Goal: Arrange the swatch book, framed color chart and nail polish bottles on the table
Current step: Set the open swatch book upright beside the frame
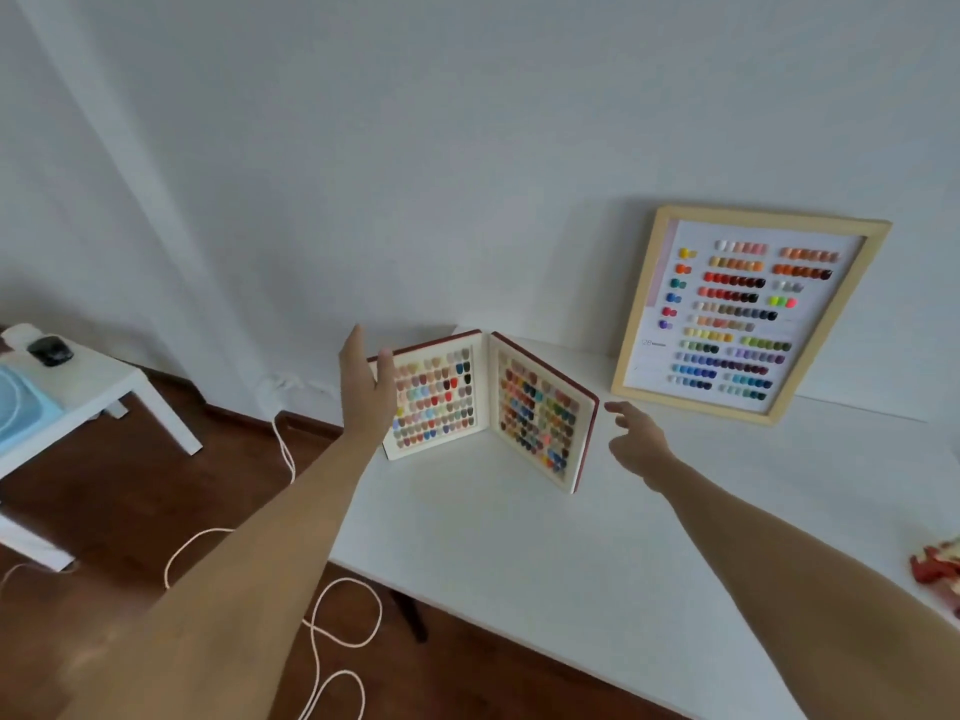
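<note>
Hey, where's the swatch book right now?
The swatch book stands open on the white table near its left edge, between both hands, left of the framed chart leaning on the wall.

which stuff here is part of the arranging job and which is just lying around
Part of the job:
swatch book, standing open on the table
framed color chart, leaning on the wall

Just lying about:
white cord on the floor
small side table
black object on it
red items at the right edge

On the white table [519, 553] a swatch book [488, 407] stands open on edge, the left hand [366, 392] flat beside its left cover, the right hand [636, 441] loosely open near its right cover, and a framed color chart [748, 311] leans against the wall.
</note>
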Demonstrator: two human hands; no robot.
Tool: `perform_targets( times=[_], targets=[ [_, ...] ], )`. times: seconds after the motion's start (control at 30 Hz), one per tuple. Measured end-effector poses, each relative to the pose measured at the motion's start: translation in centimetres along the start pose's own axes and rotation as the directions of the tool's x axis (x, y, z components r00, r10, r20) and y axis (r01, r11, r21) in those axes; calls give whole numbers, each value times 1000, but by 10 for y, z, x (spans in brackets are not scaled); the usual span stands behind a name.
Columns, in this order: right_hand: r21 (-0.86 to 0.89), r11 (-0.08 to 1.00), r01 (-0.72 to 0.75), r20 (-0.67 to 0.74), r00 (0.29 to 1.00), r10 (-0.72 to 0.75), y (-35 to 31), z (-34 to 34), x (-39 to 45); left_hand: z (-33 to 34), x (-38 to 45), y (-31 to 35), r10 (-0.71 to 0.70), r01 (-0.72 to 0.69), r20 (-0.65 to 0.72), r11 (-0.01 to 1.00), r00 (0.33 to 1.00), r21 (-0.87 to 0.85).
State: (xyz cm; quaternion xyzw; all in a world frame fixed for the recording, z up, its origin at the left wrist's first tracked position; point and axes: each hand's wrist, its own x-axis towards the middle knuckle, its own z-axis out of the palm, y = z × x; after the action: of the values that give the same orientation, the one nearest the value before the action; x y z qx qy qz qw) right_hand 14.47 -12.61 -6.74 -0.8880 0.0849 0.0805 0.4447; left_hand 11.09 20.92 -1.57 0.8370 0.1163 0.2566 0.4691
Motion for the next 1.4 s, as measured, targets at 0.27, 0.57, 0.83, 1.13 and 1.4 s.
perform_targets(
  times=[0.27,0.57,0.83,1.13,1.4],
  targets=[
    [4,1000,-2,17,1000,2,20,40,-12,5,-14,-65,-200,196,38,976,979,90],
    [114,993,-2,-118,993,15,18,63,-8,21,1,-96,-303,302,66,953,951,23],
    [168,985,-42,-199,977,76,14,73,0,20,26,-118,-205,201,22,971,978,126],
    [261,964,-55,-231,966,118,4,72,33,35,70,-127,-133,121,82,984,988,134],
    [292,956,-35,-235,966,107,-11,65,98,82,122,-125,-86,73,90,988,992,140]
  ],
)
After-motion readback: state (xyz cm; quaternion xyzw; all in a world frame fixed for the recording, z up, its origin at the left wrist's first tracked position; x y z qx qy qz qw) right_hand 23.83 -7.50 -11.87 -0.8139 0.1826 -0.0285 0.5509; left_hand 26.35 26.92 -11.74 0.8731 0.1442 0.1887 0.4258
